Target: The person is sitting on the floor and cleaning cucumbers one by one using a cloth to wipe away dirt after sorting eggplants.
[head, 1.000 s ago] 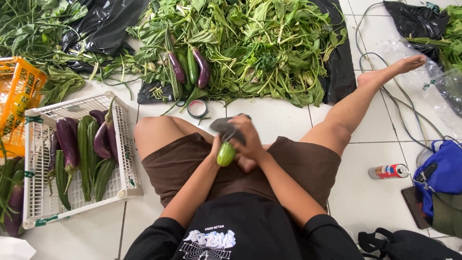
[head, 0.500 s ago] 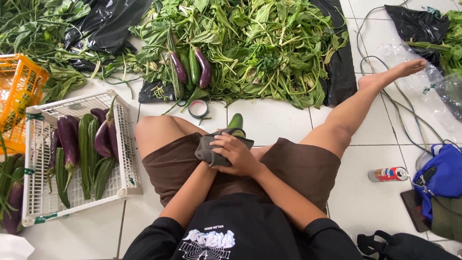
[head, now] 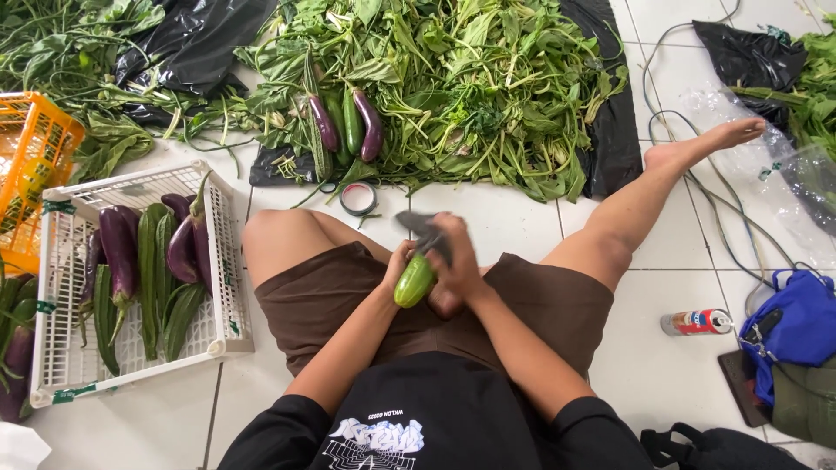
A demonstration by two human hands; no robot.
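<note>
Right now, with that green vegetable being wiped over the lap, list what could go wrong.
1. The green vegetable is held in the left hand by one end only; the rubbing grey cloth in the right hand might knock it loose.
2. If it drops, it could roll off the lap onto the tile floor and bruise.
3. The cable by the outstretched foot could snag.

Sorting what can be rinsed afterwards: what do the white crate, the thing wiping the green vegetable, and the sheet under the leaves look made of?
The white crate looks like moulded plastic, with a matte lattice wall. The grey cloth in the right hand seems soft fabric, limp and folded. The black sheet appears thin plastic film: glossy, crinkled.
</note>
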